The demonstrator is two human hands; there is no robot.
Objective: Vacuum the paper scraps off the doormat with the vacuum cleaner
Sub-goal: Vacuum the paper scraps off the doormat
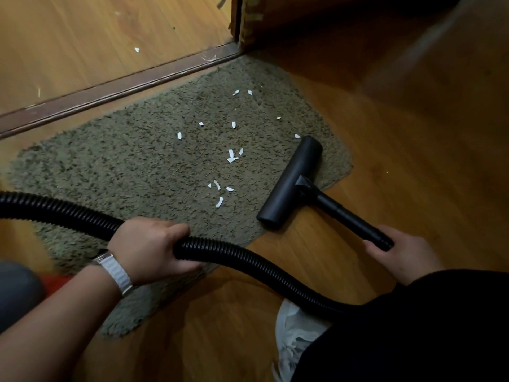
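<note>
A shaggy grey-green doormat lies on the wooden floor in front of a door sill. Several white paper scraps are scattered over its middle and right half. The black floor nozzle of the vacuum cleaner rests on the mat's right edge, its near end over bare floor, to the right of the scraps. My right hand grips the black rigid tube behind the nozzle. My left hand, with a white watch strap on the wrist, is closed around the black ribbed hose, which runs from the left edge across to my right arm.
A dark wooden door sill runs along the mat's far edge, with a door frame post at its right end. My white shoe stands on the floor near the mat's near corner. A red and grey object shows at the lower left.
</note>
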